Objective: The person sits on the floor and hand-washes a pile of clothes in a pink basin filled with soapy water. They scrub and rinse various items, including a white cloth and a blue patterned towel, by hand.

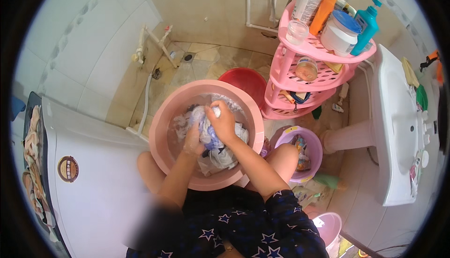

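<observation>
Between my knees stands a large pink plastic basin with soapy water and wet clothes in it. Over its middle, my left hand and my right hand hold a bunched white and blue-violet wet cloth between them. The fingers of my right hand curl over the top of the bundle, by a white sudsy patch. My left hand grips its left side. White fabric lies in the water below and to the right, with some dark cloth partly hidden under it.
A red basin sits behind the pink one. Right of it stands a pink plastic shelf with bottles and jars. A purple bucket holds patterned cloth. A white washing machine is at left, a pedestal washbasin at right.
</observation>
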`<action>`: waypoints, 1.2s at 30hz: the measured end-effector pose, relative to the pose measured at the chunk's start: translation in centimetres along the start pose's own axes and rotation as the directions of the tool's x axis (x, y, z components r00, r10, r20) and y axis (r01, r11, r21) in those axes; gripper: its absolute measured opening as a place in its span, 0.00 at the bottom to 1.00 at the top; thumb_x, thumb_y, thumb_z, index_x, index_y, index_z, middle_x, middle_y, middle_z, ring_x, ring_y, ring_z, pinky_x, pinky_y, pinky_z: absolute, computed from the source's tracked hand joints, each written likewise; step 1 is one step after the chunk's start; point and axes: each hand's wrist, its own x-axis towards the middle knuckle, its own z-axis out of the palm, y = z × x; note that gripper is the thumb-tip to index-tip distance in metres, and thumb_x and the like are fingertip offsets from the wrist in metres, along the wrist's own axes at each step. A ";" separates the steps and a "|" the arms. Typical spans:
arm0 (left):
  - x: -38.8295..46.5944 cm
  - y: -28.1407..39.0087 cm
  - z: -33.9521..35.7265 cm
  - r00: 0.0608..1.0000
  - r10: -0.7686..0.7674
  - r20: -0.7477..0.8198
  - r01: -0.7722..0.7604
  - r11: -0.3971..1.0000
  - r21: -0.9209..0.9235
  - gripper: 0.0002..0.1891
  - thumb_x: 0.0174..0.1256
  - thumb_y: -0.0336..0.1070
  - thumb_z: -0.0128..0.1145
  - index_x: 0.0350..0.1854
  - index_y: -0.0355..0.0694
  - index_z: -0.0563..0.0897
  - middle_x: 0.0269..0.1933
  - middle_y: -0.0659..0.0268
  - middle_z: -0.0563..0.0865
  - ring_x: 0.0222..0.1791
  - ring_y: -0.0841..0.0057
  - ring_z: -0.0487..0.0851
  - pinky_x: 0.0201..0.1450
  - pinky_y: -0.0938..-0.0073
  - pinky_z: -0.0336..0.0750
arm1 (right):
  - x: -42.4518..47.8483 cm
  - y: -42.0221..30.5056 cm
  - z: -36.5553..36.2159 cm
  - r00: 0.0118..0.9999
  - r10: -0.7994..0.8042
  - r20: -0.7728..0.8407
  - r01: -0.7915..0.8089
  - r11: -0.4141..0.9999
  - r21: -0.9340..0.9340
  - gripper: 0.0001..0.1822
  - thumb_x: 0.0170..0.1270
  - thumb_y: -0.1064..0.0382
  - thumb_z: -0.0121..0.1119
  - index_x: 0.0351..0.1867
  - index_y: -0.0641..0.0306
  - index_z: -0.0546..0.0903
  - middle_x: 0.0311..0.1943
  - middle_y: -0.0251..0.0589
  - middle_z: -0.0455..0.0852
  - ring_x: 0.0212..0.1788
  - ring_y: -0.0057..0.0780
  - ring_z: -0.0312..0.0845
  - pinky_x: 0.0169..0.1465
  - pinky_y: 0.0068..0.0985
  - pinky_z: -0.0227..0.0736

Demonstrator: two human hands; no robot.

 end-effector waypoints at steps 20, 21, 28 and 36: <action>-0.2 6.7 -5.7 0.986 0.166 0.010 -0.166 0.986 0.011 0.11 0.74 0.41 0.54 0.51 0.40 0.79 0.51 0.65 0.85 0.55 0.76 0.81 0.62 0.72 0.71 | -3.6 -6.6 0.0 0.984 0.147 0.098 -0.170 0.940 0.297 0.22 0.65 0.70 0.55 0.62 0.61 0.77 0.58 0.43 0.81 0.60 0.33 0.77 0.66 0.29 0.69; 0.3 5.9 -4.9 0.990 0.055 -0.127 -0.050 0.998 0.047 0.13 0.75 0.41 0.54 0.52 0.38 0.79 0.51 0.63 0.85 0.54 0.76 0.82 0.61 0.72 0.72 | -5.2 -7.4 1.0 0.992 -0.029 0.122 0.004 0.979 0.206 0.22 0.65 0.69 0.57 0.61 0.61 0.78 0.60 0.43 0.81 0.63 0.33 0.77 0.66 0.30 0.69; -1.1 1.9 -2.3 0.975 -0.032 -0.219 0.057 0.993 0.105 0.27 0.79 0.54 0.50 0.66 0.35 0.75 0.55 0.63 0.84 0.51 0.75 0.83 0.54 0.73 0.79 | -3.2 -6.6 4.6 0.987 0.157 -0.032 -0.157 0.904 -0.397 0.16 0.65 0.52 0.64 0.45 0.60 0.82 0.45 0.48 0.86 0.44 0.53 0.83 0.44 0.42 0.78; 1.3 -0.1 -6.5 0.921 0.082 0.380 0.063 0.933 -0.354 0.22 0.81 0.51 0.48 0.63 0.39 0.76 0.56 0.63 0.83 0.56 0.73 0.82 0.60 0.67 0.77 | -7.7 -9.1 4.1 0.911 -0.337 0.239 0.381 0.909 -0.169 0.15 0.66 0.51 0.64 0.41 0.61 0.82 0.46 0.55 0.85 0.45 0.54 0.84 0.41 0.41 0.79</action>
